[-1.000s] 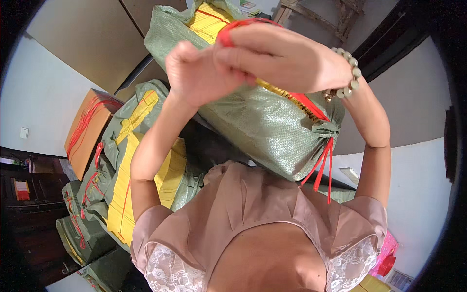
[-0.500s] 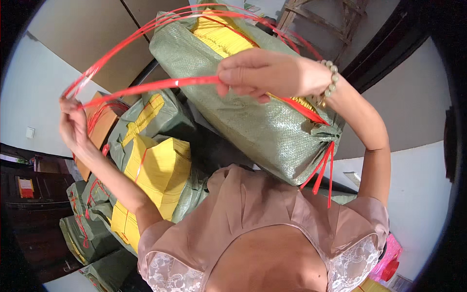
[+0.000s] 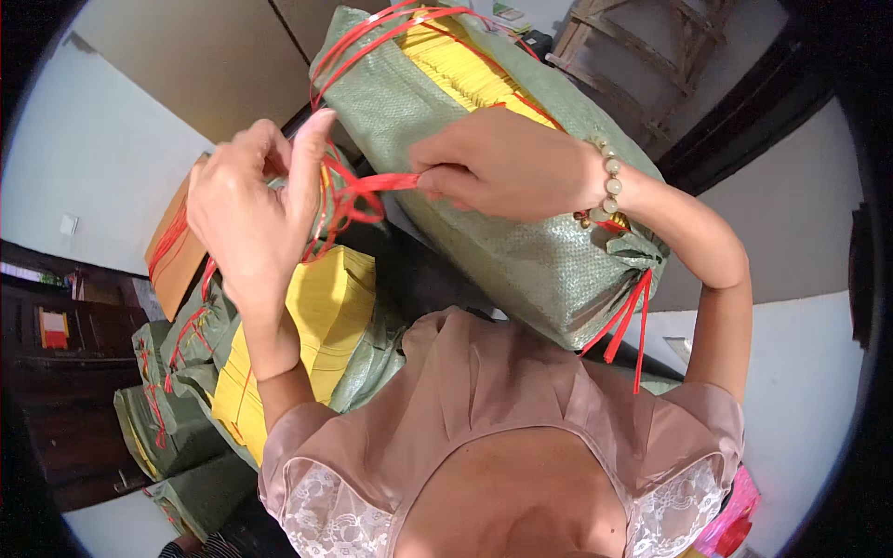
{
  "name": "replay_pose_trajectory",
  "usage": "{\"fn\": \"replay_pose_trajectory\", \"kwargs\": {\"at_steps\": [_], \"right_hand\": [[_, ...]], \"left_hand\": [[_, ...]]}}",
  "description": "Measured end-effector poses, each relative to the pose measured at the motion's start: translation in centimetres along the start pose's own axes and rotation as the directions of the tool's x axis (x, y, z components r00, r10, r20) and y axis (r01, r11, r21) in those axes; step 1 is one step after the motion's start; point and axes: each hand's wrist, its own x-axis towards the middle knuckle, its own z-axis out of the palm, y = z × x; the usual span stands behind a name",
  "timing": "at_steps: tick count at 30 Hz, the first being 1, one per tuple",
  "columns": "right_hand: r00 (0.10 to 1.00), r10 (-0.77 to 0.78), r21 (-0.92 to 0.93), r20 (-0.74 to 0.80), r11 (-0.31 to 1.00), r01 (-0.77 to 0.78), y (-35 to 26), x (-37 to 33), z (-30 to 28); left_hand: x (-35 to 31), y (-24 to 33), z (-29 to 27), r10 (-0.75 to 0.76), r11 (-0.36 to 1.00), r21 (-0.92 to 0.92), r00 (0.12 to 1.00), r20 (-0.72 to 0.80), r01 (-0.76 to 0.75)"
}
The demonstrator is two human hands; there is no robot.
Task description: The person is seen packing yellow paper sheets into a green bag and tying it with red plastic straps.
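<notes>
My right hand (image 3: 507,167), with a beaded bracelet at its wrist, pinches a flat red plastic strap (image 3: 391,182). From that pinch the strap runs left into loose, tangled loops beside my left hand (image 3: 251,200). The left thumb is raised and spread away from its half-curled fingers, with no strap visibly gripped. Behind my right hand lies a large green woven sack (image 3: 502,251), its long opening showing packed yellow paper (image 3: 460,60). More red strap is draped over the sack's far end, and red ties (image 3: 619,316) hang from its gathered near corner.
Stacked yellow paper (image 3: 326,302) stands below my left hand. Further green sacks (image 3: 177,432) are piled at the left, near a brown carton (image 3: 177,251) and a dark wooden door (image 3: 84,409). A wooden frame (image 3: 642,51) stands at the far right.
My left hand has come right and nearer to my right hand, releasing its hold on the strap. The wide, taut loop has slackened into tangled coils. My right hand keeps its pinch.
</notes>
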Motion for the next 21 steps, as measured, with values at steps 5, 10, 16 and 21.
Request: {"fn": "replay_pose_trajectory", "kwargs": {"at_steps": [5,10,16,21], "right_hand": [[0.997,-0.016,0.062,0.081,0.998,0.011,-0.5,0.8,-0.6],[0.997,-0.073,0.064,0.017,0.995,0.072,-1.6,0.4,-0.3],[0.988,-0.093,-0.006,0.122,0.995,0.095,-1.8,1.0,-1.2],[0.992,-0.032,0.065,0.120,0.998,0.025,-1.7,0.6,-0.6]], "left_hand": [[1.4,1.2,-3.7,-0.323,0.920,-0.121,0.897,0.302,0.372],[-1.0,1.6,1.5,0.323,0.552,-0.826,0.886,0.334,0.111],[-2.1,3.4,4.7,0.422,0.187,-0.836,0.727,0.542,0.515],[-3.6,3.9,5.1,0.392,0.054,-0.882,0.802,0.451,0.469]]}}
